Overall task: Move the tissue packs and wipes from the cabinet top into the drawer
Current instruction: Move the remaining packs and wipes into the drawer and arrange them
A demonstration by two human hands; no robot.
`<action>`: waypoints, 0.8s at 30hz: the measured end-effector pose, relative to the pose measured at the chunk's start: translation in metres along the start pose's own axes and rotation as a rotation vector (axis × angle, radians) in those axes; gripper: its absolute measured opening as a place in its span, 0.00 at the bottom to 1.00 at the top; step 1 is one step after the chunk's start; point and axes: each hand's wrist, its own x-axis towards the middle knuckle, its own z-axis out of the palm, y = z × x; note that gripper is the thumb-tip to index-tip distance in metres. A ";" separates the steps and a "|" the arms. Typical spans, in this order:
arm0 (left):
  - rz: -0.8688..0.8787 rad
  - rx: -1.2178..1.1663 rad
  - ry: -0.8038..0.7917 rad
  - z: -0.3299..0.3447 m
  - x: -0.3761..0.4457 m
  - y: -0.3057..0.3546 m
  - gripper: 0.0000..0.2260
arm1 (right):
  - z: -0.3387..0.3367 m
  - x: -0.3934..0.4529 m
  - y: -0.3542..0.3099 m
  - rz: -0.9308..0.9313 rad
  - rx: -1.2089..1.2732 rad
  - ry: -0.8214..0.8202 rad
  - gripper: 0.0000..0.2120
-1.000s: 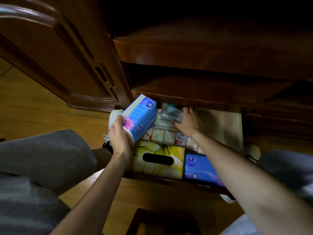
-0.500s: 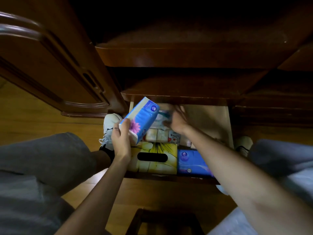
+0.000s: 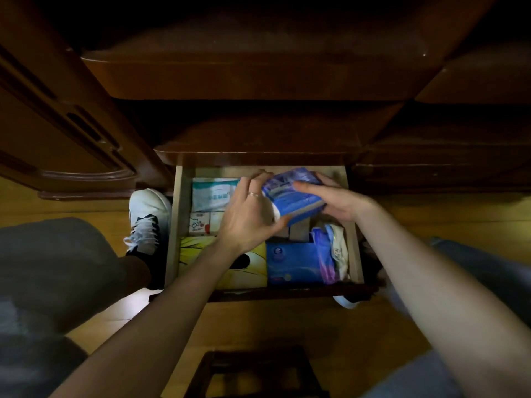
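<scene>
Both hands are over the open drawer (image 3: 177, 225), and they hold one blue tissue pack (image 3: 293, 193) between them. The left hand (image 3: 247, 216) wraps its fingers (image 3: 255, 179) round the left end of the pack. A ring (image 3: 253, 194) sits on one finger. The right hand (image 3: 336, 201) grips the right side, with the thumb lying across the top. The pack is tilted and blurry, so the writing on it cannot be read. It is above the back right part of the drawer, and you cannot tell if it touches anything below.

More things lie in the drawer. A pale wipes pack (image 3: 214, 193) sits at the back left, and the left hand hides part of it. In front of it are small tissue packs (image 3: 202, 224) with little pictures. A yellow tissue box (image 3: 247, 271) fills the front left, but the left arm covers its middle. Another blue pack (image 3: 296, 262) lies flat at the front right. Beside it, something purple and white (image 3: 333, 254) stands on its edge against the right wall; it is hard to tell what it is.

The cabinet (image 3: 258, 76) above is very dark, and its top cannot be seen. A white shoe (image 3: 146, 214) rests on the wooden floor (image 3: 258, 326) left of the drawer. Another shoe tip (image 3: 346, 302) peeks out under the drawer's front right corner. A dark frame (image 3: 253, 369) at the bottom is cut off.
</scene>
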 end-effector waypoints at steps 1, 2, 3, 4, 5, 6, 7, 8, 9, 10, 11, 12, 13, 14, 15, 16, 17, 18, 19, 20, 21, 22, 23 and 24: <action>-0.011 0.052 0.009 0.002 0.001 -0.005 0.40 | -0.002 0.004 0.001 -0.043 -0.031 0.107 0.34; -0.046 0.065 0.004 0.002 -0.001 -0.012 0.39 | -0.002 0.010 0.003 -0.080 -0.076 0.236 0.31; -0.097 0.045 -0.010 0.002 -0.005 -0.019 0.36 | -0.001 0.017 0.008 -0.109 -0.137 0.365 0.28; -0.146 0.013 -0.021 0.001 -0.010 -0.026 0.33 | 0.001 0.024 0.015 -0.127 -0.207 0.466 0.28; -0.187 -0.014 -0.019 0.000 -0.018 -0.033 0.30 | 0.003 0.030 0.022 -0.139 -0.255 0.530 0.28; -0.219 -0.032 -0.004 -0.001 -0.025 -0.039 0.28 | 0.006 0.035 0.029 -0.150 -0.256 0.565 0.29; -0.242 -0.044 0.016 -0.003 -0.032 -0.045 0.27 | 0.008 0.040 0.034 -0.161 -0.222 0.588 0.29; -0.254 -0.042 0.030 -0.004 -0.037 -0.049 0.25 | 0.009 0.044 0.037 -0.162 -0.182 0.605 0.28; -0.262 -0.028 0.034 -0.005 -0.041 -0.052 0.22 | 0.009 0.047 0.038 -0.154 -0.158 0.616 0.27; -0.269 -0.010 0.026 -0.007 -0.043 -0.055 0.20 | 0.008 0.051 0.039 -0.127 -0.160 0.616 0.27; -0.271 0.003 0.012 -0.008 -0.045 -0.057 0.19 | 0.008 0.054 0.040 -0.094 -0.185 0.607 0.28; -0.266 0.012 -0.004 -0.009 -0.046 -0.059 0.18 | 0.007 0.057 0.041 -0.054 -0.233 0.598 0.29; -0.256 0.021 -0.018 -0.009 -0.048 -0.060 0.18 | 0.007 0.060 0.042 -0.012 -0.292 0.589 0.30; -0.246 0.028 -0.028 -0.010 -0.049 -0.061 0.17 | 0.007 0.062 0.043 0.027 -0.344 0.576 0.31; -0.243 0.031 -0.032 -0.010 -0.050 -0.061 0.16 | 0.008 0.063 0.042 0.060 -0.378 0.555 0.32; -0.247 0.029 -0.033 -0.010 -0.051 -0.062 0.16 | 0.010 0.064 0.040 0.080 -0.400 0.530 0.33; -0.253 0.026 -0.032 -0.011 -0.052 -0.062 0.16 | 0.012 0.065 0.038 0.090 -0.416 0.502 0.33; -0.255 0.021 -0.030 -0.011 -0.051 -0.062 0.16 | 0.015 0.066 0.036 0.095 -0.427 0.471 0.33; -0.251 0.016 -0.027 -0.011 -0.051 -0.062 0.15 | 0.018 0.068 0.034 0.095 -0.432 0.442 0.30; -0.247 0.009 -0.027 -0.011 -0.050 -0.062 0.15 | 0.022 0.069 0.033 0.098 -0.436 0.428 0.29; -0.246 0.001 -0.031 -0.012 -0.050 -0.061 0.14 | 0.027 0.070 0.031 0.107 -0.441 0.432 0.29; -0.249 -0.006 -0.037 -0.012 -0.050 -0.061 0.14 | 0.031 0.071 0.031 0.115 -0.447 0.445 0.31; -0.252 -0.010 -0.042 -0.011 -0.049 -0.061 0.14 | 0.033 0.071 0.031 0.119 -0.451 0.453 0.34; -0.256 -0.009 -0.045 -0.011 -0.049 -0.061 0.14 | 0.034 0.071 0.031 0.122 -0.455 0.450 0.36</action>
